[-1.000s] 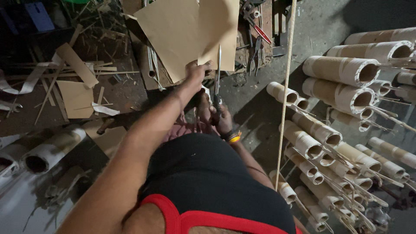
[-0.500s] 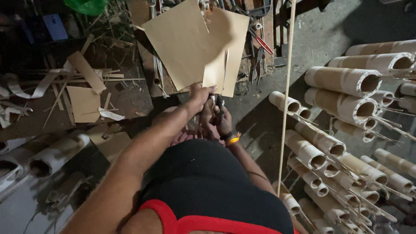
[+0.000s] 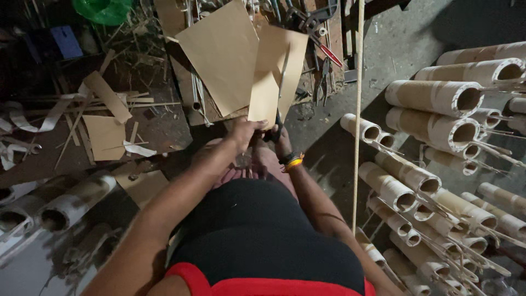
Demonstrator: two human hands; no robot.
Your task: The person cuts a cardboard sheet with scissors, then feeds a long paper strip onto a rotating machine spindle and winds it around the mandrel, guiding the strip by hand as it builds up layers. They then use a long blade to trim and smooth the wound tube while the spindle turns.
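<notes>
My left hand [image 3: 244, 131] pinches the lower edge of a tan cardboard sheet [image 3: 274, 74] held upright in front of me. Just right of it, my right hand [image 3: 278, 140], with a dark and orange wristband, grips a pair of scissors [image 3: 280, 87] whose blades run up into the sheet along a cut. A larger tan cardboard sheet [image 3: 222, 60] lies flat on the ground behind the held one.
Many cut bamboo tubes [image 3: 433, 98] are stacked at the right, with more tubes [image 3: 66, 205] at lower left. A thin stick [image 3: 358, 109] stands upright right of my hands. Cardboard scraps [image 3: 105, 137], strips and hand tools [image 3: 323, 66] litter the ground. A green bag [image 3: 104, 10] sits far left.
The scissor blades have moved further up into the held sheet, lengthening the cut. The view has shifted slightly, and both hands stay on sheet and scissors.
</notes>
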